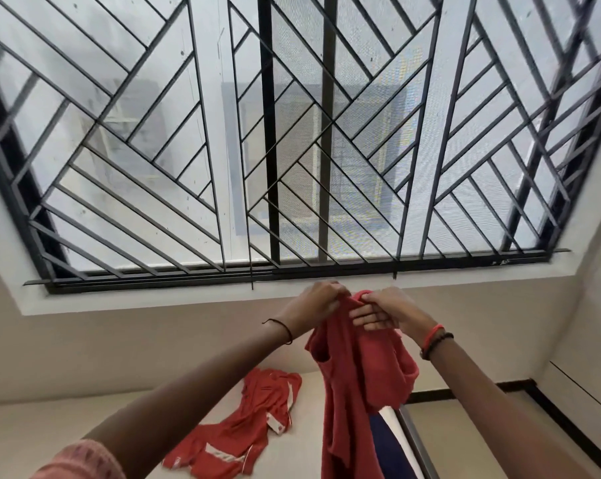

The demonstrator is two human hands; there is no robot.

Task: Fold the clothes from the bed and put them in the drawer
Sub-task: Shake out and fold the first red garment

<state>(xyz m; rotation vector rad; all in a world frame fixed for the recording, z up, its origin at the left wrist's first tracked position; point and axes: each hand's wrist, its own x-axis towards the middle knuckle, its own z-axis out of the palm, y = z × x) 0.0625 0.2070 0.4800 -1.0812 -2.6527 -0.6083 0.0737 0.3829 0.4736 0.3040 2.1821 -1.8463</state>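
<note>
Head view: left hand [314,304] and right hand [382,311], raised close together, both pinch the top edge of a red shirt [354,392], which hangs over the bed [85,420] below a barred window [292,133]. A second red garment [244,433] lies crumpled on the bed to its left. The hanging shirt partly hides a blue cloth [385,444].

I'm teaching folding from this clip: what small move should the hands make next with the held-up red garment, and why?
Probably draw the left hand and right hand apart along the top edge of the plain red cloth garment. Both grip it close together, so it hangs bunched above the pale bed, not spread for folding.
</note>
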